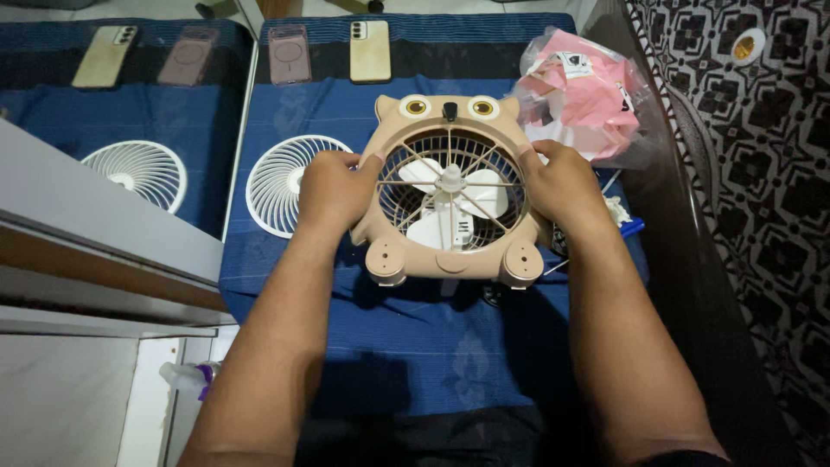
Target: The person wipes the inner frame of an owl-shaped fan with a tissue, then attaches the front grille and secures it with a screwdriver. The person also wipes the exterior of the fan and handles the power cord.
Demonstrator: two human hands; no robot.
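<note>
- Beige owl-shaped fan [450,195] is standing upright near the middle of the blue cloth-covered table [406,346], its white blades exposed behind thin spokes.
- Head view: the left hand [333,190] is clamping the fan's left edge and the right hand [566,186] is gripping its right edge, hands apart with the fan between them.
- A loose white round grille [290,186] is lying flat just left of the left hand; a pink plastic bag [588,95] is sitting toward the table's far right corner, and two phones [328,52] are lying along the far edge.
- Judging by the open front, a fingertip could be slipping between the spokes onto the blades, or the fan could be tipping off its small feet if one grip loosens.
</note>
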